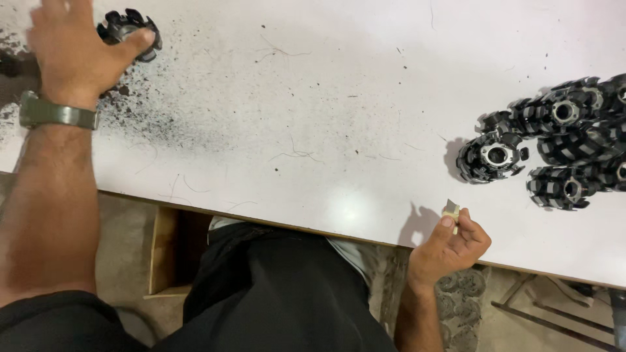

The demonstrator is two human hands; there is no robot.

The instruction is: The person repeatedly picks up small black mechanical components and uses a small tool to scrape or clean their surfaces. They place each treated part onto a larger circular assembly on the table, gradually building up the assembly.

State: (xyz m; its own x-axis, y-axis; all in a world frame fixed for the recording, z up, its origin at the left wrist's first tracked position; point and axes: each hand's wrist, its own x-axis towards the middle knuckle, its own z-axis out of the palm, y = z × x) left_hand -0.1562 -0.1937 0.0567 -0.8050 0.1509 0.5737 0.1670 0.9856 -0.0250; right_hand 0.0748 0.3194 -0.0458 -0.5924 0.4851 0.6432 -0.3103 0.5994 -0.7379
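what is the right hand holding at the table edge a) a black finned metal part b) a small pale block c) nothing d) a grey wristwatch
b: the right hand pinches a small pale block between its fingertips at the edge of the white table, while the left hand grips a black finned round metal part far across the table.

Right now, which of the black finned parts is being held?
The one at the table's top left corner, gripped by the left hand. The others sit untouched in a pile at the right.
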